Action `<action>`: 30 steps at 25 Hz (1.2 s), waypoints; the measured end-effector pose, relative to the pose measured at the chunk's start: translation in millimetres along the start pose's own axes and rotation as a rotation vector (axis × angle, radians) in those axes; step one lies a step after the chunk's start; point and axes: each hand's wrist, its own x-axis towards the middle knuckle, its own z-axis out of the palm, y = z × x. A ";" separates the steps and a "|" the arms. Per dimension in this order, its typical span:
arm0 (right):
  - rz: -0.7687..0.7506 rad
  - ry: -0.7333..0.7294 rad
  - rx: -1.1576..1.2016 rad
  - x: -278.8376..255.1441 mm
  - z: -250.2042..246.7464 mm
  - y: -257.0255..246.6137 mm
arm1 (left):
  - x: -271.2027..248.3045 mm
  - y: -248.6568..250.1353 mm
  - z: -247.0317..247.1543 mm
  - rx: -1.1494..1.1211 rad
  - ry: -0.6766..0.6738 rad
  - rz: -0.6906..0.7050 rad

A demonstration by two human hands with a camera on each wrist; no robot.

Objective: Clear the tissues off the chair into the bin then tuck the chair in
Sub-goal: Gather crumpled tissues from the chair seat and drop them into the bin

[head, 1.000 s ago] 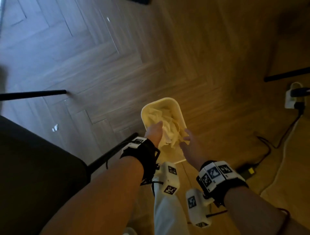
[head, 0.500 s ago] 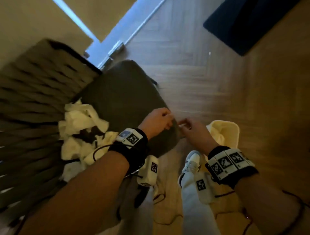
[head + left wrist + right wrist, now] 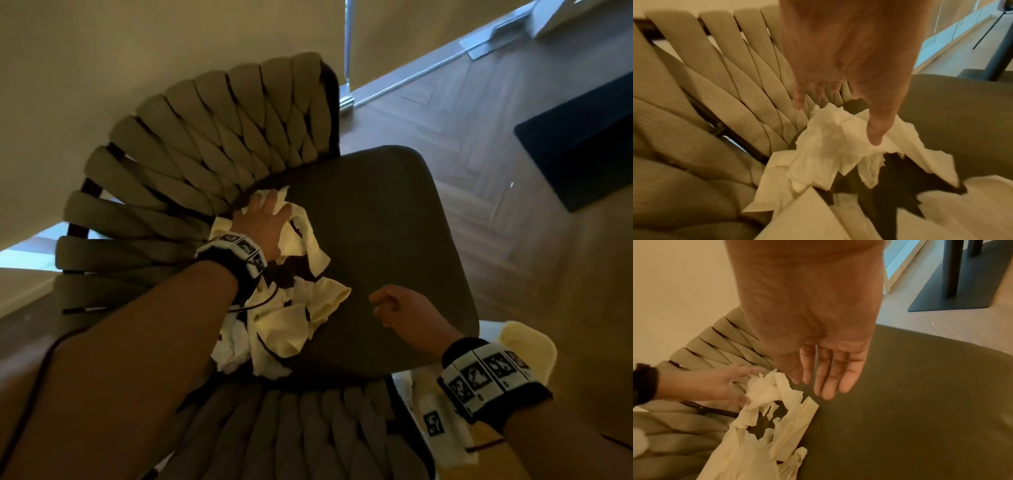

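Note:
Several crumpled white tissues (image 3: 284,325) lie in a heap on the left part of the dark chair seat (image 3: 376,222), against the woven beige backrest (image 3: 205,137). My left hand (image 3: 263,216) reaches to the far end of the heap, fingers spread. In the left wrist view its thumb and fingertips touch a crumpled tissue (image 3: 824,146) without closing round it. My right hand (image 3: 400,308) hovers over the bare seat just right of the heap, relaxed and empty; its fingers (image 3: 830,379) look straight in the right wrist view. The cream bin (image 3: 527,346) stands on the floor at the seat's near right corner.
A wall stands behind the chair. More grey woven straps (image 3: 291,428) curve along the near side of the seat. Wooden floor lies to the right with a dark flat table base (image 3: 582,144) and its black posts (image 3: 951,272).
Both hands left the bin and came back over the chair. The left hand has reached onto the far tissues; the right hand has moved over the seat. My view swung from bin to chair.

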 end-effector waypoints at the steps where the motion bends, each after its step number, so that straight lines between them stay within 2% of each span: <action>1: 0.011 -0.006 -0.004 2.6 1.6 -3.1 | 14.2 -1.2 2.4 -0.006 -0.012 0.015; 5: 0.023 -0.026 -0.024 24.5 6.6 -23.5 | 49.7 -1.0 22.5 -0.124 -0.187 0.086; 6: 0.034 -0.025 -0.021 29.9 6.7 -29.7 | 49.6 2.8 23.1 -0.182 -0.179 0.116; 9: 0.095 0.042 0.093 43.4 6.4 -52.0 | 28.0 18.6 13.9 -0.413 -0.007 0.173; 13: 0.191 0.137 0.594 52.8 -2.0 -85.2 | -21.0 46.9 -22.8 -0.699 0.259 0.234; 15: 0.193 0.111 0.791 53.1 -6.2 -102.3 | -39.1 60.3 -37.4 -0.844 0.315 0.256; 19: 0.159 0.049 0.803 48.9 -11.1 -125.3 | -50.6 70.6 -42.9 -1.136 0.324 0.225; 21: 0.155 0.069 0.817 50.8 -6.6 -130.9 | -47.3 68.4 -34.9 -1.072 0.293 0.204; 22: 0.168 0.082 0.731 54.3 -3.1 -132.7 | -46.7 68.5 -31.7 -0.980 0.257 0.184; 24: 0.163 0.116 0.346 67.0 2.9 -131.5 | -45.8 60.7 -19.7 -0.886 0.218 0.159; 27: 0.147 0.232 0.078 82.9 0.6 -114.4 | -37.7 9.4 -2.6 -1.086 0.263 0.058; 28: 0.170 0.271 0.081 85.5 -2.8 -107.2 | -28.1 -15.5 7.1 -0.991 0.265 0.036; 29: 0.210 0.298 0.131 85.9 -4.5 -101.4 | -14.3 -40.9 17.1 -0.811 0.179 0.035; 30: 0.253 0.304 0.153 85.7 -5.0 -94.0 | -2.6 -63.0 27.0 -0.566 0.035 0.045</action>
